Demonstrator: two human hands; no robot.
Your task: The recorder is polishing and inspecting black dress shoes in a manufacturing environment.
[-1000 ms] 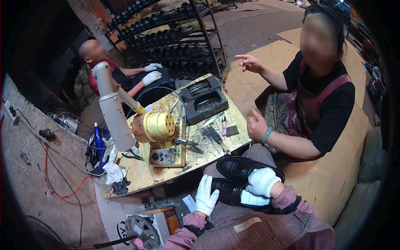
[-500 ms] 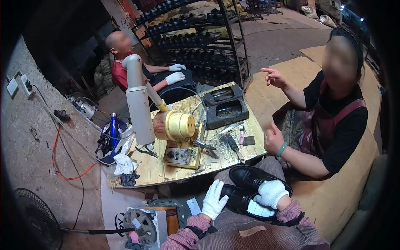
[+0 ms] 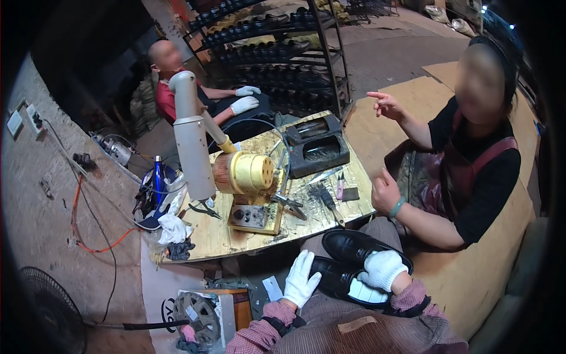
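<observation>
Two black leather shoes lie side by side across my lap, the farther shoe [image 3: 346, 244] and the nearer shoe [image 3: 330, 275]. A white lining [image 3: 364, 291] shows inside the nearer one's opening. My right hand [image 3: 383, 270], in a white knit glove, is closed over the shoes where they meet, its fingers curled on the nearer shoe's opening; the fingertips are partly hidden. My left hand [image 3: 302, 280], gloved too, lies flat with fingers stretched out beside the nearer shoe's toe and grips nothing.
Ahead stands a worktable [image 3: 206, 245] with a yellow-and-grey machine [image 3: 250, 171], a black tray [image 3: 318, 150], a brush [image 3: 327, 203] and pink-handled snips [image 3: 340, 186]. A co-worker [image 3: 471, 159] gestures at right; another person [image 3: 177, 88] sits behind the table. A fan [image 3: 50, 310] stands lower left.
The whole view has shifted slightly. My hands and the shoes keep their places relative to each other. The co-worker's hands have barely moved.
</observation>
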